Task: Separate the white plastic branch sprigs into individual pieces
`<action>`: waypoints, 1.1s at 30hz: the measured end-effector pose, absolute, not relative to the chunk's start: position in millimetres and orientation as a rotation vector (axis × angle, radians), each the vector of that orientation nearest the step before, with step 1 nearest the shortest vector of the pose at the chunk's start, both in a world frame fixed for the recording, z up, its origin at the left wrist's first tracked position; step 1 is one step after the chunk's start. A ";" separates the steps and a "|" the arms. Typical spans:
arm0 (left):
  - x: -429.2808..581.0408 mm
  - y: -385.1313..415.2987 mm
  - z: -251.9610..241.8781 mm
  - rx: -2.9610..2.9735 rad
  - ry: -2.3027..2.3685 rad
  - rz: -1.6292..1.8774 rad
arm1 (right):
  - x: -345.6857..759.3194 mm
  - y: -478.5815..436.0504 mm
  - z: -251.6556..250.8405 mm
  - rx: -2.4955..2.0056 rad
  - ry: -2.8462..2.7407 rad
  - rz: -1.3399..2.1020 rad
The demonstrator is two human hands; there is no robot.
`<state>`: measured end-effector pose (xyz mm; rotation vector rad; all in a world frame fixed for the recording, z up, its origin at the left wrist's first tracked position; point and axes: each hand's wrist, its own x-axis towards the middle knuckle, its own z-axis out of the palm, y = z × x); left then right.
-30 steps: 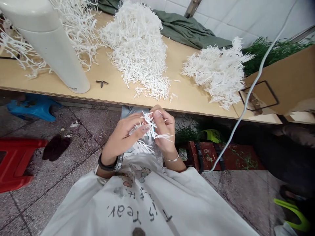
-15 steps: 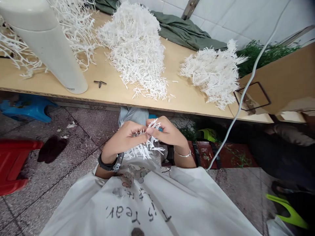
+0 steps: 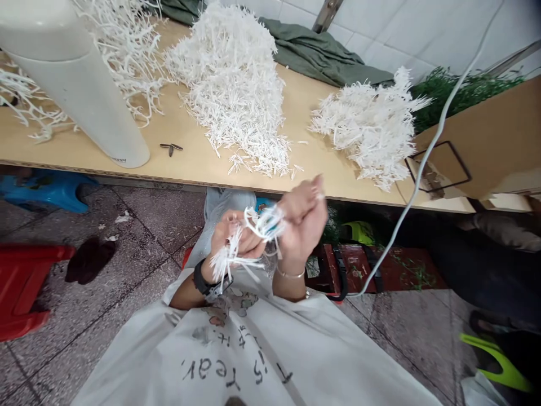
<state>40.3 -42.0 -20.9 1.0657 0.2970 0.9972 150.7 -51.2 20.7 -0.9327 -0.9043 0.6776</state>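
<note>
My left hand [image 3: 236, 239], with a dark watch on its wrist, is closed around a bunch of white branched plastic sprigs [image 3: 226, 262], whose thin tips fan out below the fingers. My right hand [image 3: 303, 223], wearing a thin bracelet, is smeared by motion. It is curled, with the palm turned up beside a blurred white clump [image 3: 266, 223] that lies between the two hands. Whether its fingers grip any of that clump cannot be made out. Both hands are over my lap, in front of the table edge.
On the table [image 3: 186, 163] lie a large white sprig pile [image 3: 240, 90], a smaller pile [image 3: 367, 132] and tangled white branches [image 3: 127, 56]. A white bottle [image 3: 84, 96] stands left, near several dark seeds [image 3: 171, 148]. A white cable [image 3: 422, 163] hangs on the right. A red stool [image 3: 25, 287] is at left.
My hands were together over the sprigs; now they have drawn apart. The right hand has turned palm up and risen toward the table edge, while the left still holds a bunch.
</note>
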 end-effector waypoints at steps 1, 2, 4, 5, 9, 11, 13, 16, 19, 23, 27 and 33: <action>37.9 -42.4 -20.2 1.021 0.263 1.039 | 159.1 -47.7 25.7 -0.886 -0.894 0.608; 35.0 -42.4 -19.8 0.967 0.237 1.077 | 167.5 -43.5 30.0 -0.845 -0.878 0.532; 29.5 -41.1 -20.2 0.897 0.270 1.145 | 182.6 -30.6 35.5 -0.818 -0.833 0.325; 27.5 -39.9 -20.8 0.898 0.322 1.165 | 189.4 -21.0 36.2 -0.854 -0.842 0.207; 23.1 -33.2 -20.6 1.002 0.461 1.263 | 216.9 31.8 26.4 -1.384 -1.271 -0.230; 21.1 -30.5 -17.9 1.090 0.485 1.281 | 226.9 51.8 19.5 -1.684 -1.469 -0.236; 18.6 -28.6 -14.6 1.154 0.522 1.276 | 227.0 56.2 16.0 -1.725 -1.521 -0.175; 15.0 -26.1 -11.0 1.204 0.548 1.234 | 207.4 33.5 18.2 -1.424 -1.505 0.073; 11.9 -23.3 -9.5 1.232 0.558 1.170 | 181.6 -1.7 23.2 -1.117 -1.705 0.621; 12.3 -19.8 -12.0 1.242 0.526 1.051 | 164.7 -27.7 24.6 -0.978 -1.787 1.072; 26.1 -20.0 -23.8 1.086 0.276 1.003 | 161.2 -34.9 19.3 -0.908 -1.635 1.099; 43.4 -28.4 -29.9 0.856 0.149 0.905 | 145.3 -39.2 8.8 -0.733 -1.236 1.031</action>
